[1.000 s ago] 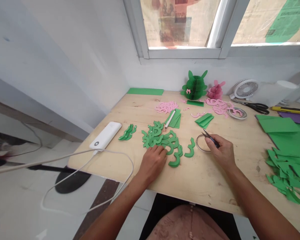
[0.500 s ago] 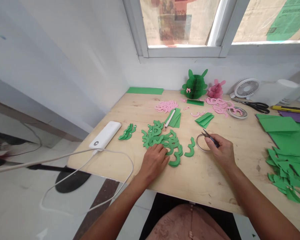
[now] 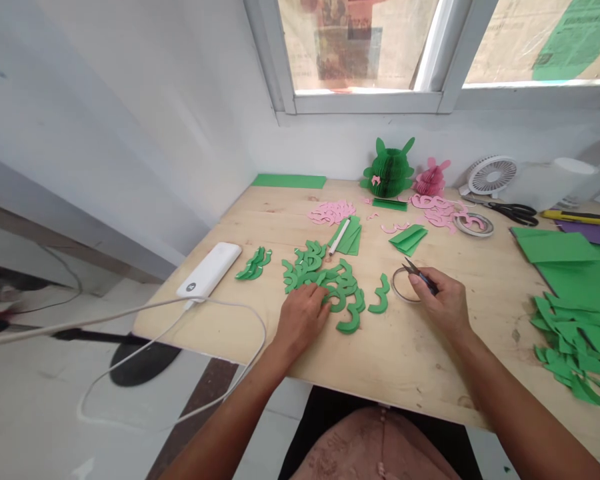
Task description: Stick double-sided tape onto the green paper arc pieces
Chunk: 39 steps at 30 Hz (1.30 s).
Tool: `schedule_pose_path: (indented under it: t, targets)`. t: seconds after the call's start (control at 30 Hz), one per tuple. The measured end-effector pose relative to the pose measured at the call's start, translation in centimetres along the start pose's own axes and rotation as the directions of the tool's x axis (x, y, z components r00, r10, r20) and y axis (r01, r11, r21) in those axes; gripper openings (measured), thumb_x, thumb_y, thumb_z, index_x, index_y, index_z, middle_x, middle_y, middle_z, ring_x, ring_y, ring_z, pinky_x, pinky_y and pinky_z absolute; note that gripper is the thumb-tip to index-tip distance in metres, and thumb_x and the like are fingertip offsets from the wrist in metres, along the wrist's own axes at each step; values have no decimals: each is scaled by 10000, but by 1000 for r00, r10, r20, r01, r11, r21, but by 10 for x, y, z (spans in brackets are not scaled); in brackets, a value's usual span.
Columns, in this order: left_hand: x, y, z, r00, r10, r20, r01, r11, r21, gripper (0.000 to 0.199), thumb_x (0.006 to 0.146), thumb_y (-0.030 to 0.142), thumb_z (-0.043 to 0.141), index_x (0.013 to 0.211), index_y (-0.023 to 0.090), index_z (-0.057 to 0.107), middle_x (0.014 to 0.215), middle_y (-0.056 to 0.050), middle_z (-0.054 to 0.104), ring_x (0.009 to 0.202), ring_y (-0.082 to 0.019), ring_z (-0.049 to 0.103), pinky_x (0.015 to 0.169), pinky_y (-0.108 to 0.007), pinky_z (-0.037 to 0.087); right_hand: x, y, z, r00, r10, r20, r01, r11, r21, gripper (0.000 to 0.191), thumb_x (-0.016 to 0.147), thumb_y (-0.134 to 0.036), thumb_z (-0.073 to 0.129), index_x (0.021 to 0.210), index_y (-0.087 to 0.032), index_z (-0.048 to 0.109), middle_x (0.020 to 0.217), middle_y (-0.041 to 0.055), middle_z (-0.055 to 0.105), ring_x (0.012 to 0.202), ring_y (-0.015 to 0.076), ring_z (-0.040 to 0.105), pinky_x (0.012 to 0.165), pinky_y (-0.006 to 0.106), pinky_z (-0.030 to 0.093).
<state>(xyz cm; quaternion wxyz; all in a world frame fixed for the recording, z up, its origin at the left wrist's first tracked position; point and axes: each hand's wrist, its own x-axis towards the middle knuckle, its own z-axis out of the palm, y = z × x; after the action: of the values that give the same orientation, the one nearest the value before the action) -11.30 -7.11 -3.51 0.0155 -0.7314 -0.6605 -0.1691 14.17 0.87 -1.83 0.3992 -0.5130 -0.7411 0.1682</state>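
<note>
My left hand (image 3: 304,316) rests at the near edge of a heap of green scalloped paper cutouts (image 3: 341,280). Its bent fingers touch the pieces, with the thumb a little apart, and no piece is visibly gripped. Held in my right hand (image 3: 444,301) is a pair of small scissors (image 3: 420,273), dark-handled, its narrow blades pointing up and left. Beneath the blades lies a thin ring (image 3: 394,288) on the table. One wavy green cutout (image 3: 381,295) lies alone between the heap and that ring.
A white power bank (image 3: 210,270) with a cable and a small green stack (image 3: 254,264) are leftward. Behind lie a white pen (image 3: 340,237), pink cutouts (image 3: 333,212) and a green paper figure (image 3: 391,170). Green scraps (image 3: 575,347) and black scissors (image 3: 515,212) are rightward.
My left hand has shifted slightly left and away from me along the heap. My right hand keeps the small scissors in almost the same place.
</note>
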Motion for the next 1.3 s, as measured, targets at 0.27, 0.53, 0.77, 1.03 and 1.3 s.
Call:
schedule_pose_path:
  t: [0.27, 0.53, 0.77, 1.03, 1.3]
  targets:
    - [10, 0, -2, 969, -185, 164, 179, 983, 52, 13, 784, 222, 557, 772, 219, 558, 822, -43, 665, 761, -219, 621, 596, -303, 425, 1, -1, -1, 1000, -4, 0, 4, 1000, -15, 364, 823, -476, 515, 794, -160, 695, 564, -5, 556, 493, 119, 462, 473, 230, 359]
    - [11, -2, -10, 943, -265, 201, 259, 964, 57, 18, 782, 215, 544, 765, 216, 550, 789, -19, 670, 701, -197, 626, 535, -271, 377, -1, 1, 1, 1000, -7, -8, 7, 1000, -17, 360, 824, -477, 525, 796, -163, 700, 669, 24, 641, 534, 130, 504, 508, 238, 392]
    - [11, 0, -10, 914, -312, 258, 334, 942, -42, 31, 768, 203, 577, 750, 216, 555, 784, -11, 666, 721, -181, 620, 559, -263, 372, 0, 2, 1, 1000, -7, -5, 6, 1000, -25, 370, 822, -482, 526, 788, -156, 697, 637, 20, 627, 523, 127, 498, 499, 235, 384]
    - [2, 3, -10, 899, -363, 245, 398, 911, -109, 55, 754, 163, 566, 742, 212, 545, 788, 8, 665, 725, -153, 613, 593, -245, 377, -1, 1, 1, 1000, 3, -4, -3, 1000, -12, 368, 823, -478, 529, 804, -151, 696, 658, 18, 634, 547, 127, 512, 515, 228, 390]
    - [-5, 10, -9, 885, -398, 242, 443, 881, -169, 30, 784, 207, 563, 808, 215, 579, 784, 12, 667, 754, -154, 618, 631, -247, 392, -1, 2, 1, 1000, 3, -6, -3, 1000, -20, 366, 825, -472, 527, 796, -148, 696, 664, 24, 637, 539, 127, 507, 510, 232, 386]
